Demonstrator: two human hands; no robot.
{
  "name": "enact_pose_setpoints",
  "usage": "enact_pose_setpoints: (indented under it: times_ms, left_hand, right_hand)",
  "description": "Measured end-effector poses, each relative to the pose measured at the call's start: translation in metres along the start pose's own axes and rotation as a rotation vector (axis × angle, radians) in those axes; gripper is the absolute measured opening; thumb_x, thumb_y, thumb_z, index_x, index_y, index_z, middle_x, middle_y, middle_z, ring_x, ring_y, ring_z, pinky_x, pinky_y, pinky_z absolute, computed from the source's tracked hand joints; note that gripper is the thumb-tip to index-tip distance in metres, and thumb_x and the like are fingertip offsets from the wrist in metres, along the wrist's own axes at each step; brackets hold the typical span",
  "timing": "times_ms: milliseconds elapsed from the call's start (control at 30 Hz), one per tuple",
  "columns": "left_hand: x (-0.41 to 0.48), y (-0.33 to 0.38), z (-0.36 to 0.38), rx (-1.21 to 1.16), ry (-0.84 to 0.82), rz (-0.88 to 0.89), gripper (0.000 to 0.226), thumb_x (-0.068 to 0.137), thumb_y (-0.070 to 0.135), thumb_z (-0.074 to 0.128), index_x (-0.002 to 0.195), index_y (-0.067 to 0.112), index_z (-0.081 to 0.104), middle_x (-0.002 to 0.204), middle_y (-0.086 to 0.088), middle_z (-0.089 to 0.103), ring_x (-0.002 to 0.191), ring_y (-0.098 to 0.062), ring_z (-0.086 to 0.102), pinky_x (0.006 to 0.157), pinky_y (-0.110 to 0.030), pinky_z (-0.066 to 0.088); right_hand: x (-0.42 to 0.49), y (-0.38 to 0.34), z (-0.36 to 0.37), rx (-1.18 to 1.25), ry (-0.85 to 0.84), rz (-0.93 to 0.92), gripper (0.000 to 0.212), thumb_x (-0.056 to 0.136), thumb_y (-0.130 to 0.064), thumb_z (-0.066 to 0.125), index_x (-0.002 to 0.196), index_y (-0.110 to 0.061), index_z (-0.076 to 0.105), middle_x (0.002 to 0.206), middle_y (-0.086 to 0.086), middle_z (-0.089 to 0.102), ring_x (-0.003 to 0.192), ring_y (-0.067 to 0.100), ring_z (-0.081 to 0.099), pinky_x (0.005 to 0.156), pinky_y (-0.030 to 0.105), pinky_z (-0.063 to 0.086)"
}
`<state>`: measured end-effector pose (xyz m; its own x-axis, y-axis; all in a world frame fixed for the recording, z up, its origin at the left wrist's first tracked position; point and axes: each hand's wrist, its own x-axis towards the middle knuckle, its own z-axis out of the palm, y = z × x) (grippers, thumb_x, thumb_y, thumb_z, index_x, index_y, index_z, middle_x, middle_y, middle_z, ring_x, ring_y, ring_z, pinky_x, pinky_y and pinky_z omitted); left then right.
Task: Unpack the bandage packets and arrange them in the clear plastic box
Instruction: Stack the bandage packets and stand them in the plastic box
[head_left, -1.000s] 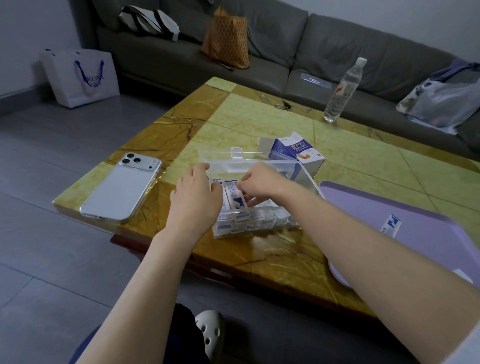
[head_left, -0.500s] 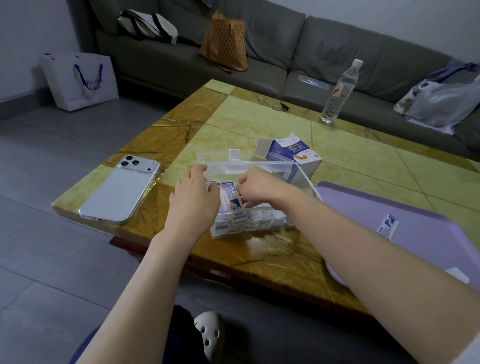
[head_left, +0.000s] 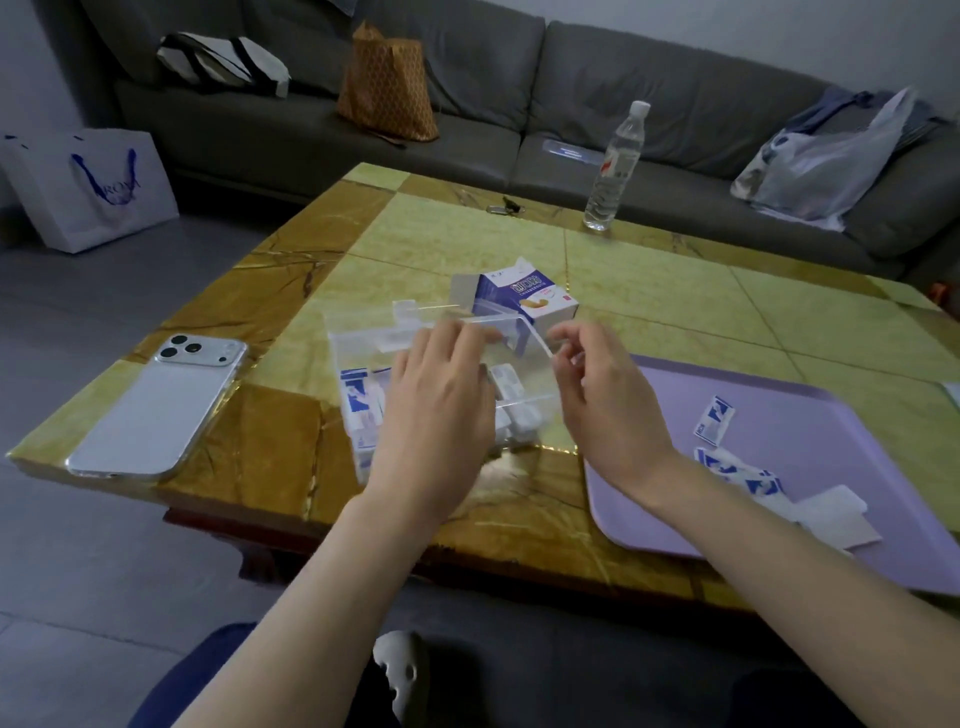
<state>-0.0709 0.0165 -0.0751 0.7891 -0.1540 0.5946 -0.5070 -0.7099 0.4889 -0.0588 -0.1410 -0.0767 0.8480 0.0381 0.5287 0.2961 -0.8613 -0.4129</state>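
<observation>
A second ago both my hands were down in the clear plastic box (head_left: 363, 339), the right one fingering the bandage packets (head_left: 357, 401) and the left braced at the near-left wall. Since then the right hand (head_left: 608, 402) has lifted out and drawn back to the box's right side, while the left hand (head_left: 436, 402) has slid across to cover the middle of the box.

My left hand is spread palm down, fingers straight and slack, gripping nothing – the fingertips reach toward the far rim, and I cannot tell whether the palm touches the packets beneath. My right hand hangs just above the box's right corner with its fingers loosely curled, thumb and forefinger close together; the blur keeps me from telling whether they pinch the clear rim or close on nothing.

Both forearms run up from the bottom edge, angling inward toward the box.

The box sits on the tabletop (head_left: 467, 234) with packets standing along its left and near sides – more packets lie loose on the purple tray (head_left: 831, 478) to the right.
</observation>
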Motion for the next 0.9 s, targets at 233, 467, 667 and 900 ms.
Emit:
enact_pose_setpoints:
  times_ms: [233, 467, 667, 900]
  left_hand:
    - [-0.013, 0.048, 0.068, 0.031, -0.451, 0.29, 0.028, 0.092, 0.01, 0.048, 0.119, 0.014, 0.055, 0.114, -0.004, 0.054, 0.101, -0.024, 0.053, 0.086, -0.035, 0.04]
    - [-0.015, 0.07, 0.118, 0.222, -0.745, 0.344, 0.041, 0.1, 0.029, 0.031, 0.14, 0.016, 0.031, 0.143, -0.006, 0.035, 0.129, -0.025, 0.034, 0.104, -0.036, 0.029]
    - [-0.014, 0.087, 0.142, 0.388, -0.874, 0.334, 0.037, 0.097, 0.032, 0.037, 0.13, 0.014, 0.038, 0.131, -0.011, 0.039, 0.118, -0.03, 0.037, 0.094, -0.04, 0.033]
    - [-0.012, 0.096, 0.148, 0.442, -0.85, 0.315, 0.036, 0.098, 0.031, 0.034, 0.13, 0.013, 0.037, 0.129, -0.012, 0.036, 0.116, -0.031, 0.037, 0.092, -0.04, 0.033]
  right_hand:
    - [-0.041, 0.116, -0.041, -0.159, -0.26, 0.28, 0.044, 0.083, 0.013, 0.042, 0.117, -0.01, 0.056, 0.122, 0.009, 0.052, 0.115, 0.024, 0.048, 0.093, 0.032, 0.039]
    - [-0.056, 0.177, -0.084, -0.242, -0.672, 0.578, 0.072, 0.078, -0.021, 0.072, 0.139, -0.013, 0.035, 0.139, 0.01, 0.04, 0.128, 0.025, 0.037, 0.102, 0.03, 0.033]
    - [-0.054, 0.186, -0.092, -0.259, -0.656, 0.524, 0.063, 0.068, -0.034, 0.081, 0.119, -0.013, 0.051, 0.107, 0.002, 0.05, 0.106, 0.02, 0.047, 0.083, 0.024, 0.037]
    - [-0.052, 0.191, -0.092, -0.303, -0.71, 0.53, 0.035, 0.069, -0.039, 0.078, 0.078, -0.009, 0.06, 0.077, 0.006, 0.058, 0.078, 0.023, 0.051, 0.062, 0.032, 0.036]
